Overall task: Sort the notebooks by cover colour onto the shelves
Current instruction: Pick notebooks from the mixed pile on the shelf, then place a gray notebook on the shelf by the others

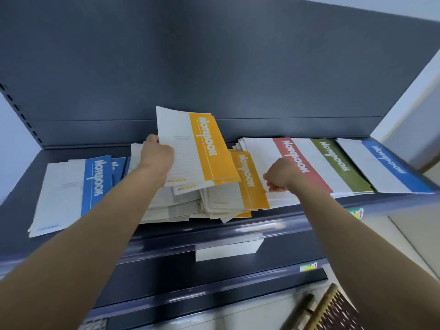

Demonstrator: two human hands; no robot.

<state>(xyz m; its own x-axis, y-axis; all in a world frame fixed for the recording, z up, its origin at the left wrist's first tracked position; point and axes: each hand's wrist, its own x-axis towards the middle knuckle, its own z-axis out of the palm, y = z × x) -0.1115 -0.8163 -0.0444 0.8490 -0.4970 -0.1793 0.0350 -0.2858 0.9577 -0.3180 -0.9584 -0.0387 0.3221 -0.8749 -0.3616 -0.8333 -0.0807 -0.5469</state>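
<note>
My left hand grips a few yellow-banded notebooks by their left edge, tilted up above a loose pile of yellow notebooks at the middle of the grey shelf. Curled into a fist, my right hand is at the left edge of the red-banded stack; what it grips is hidden. Blue-banded notebooks lie at the shelf's left. A green-banded notebook and another blue-banded one lie to the right of the red.
A dark back panel rises behind the shelf. Lower shelf edges with a white price label run below. A woven brown object sits at the bottom right on the pale floor.
</note>
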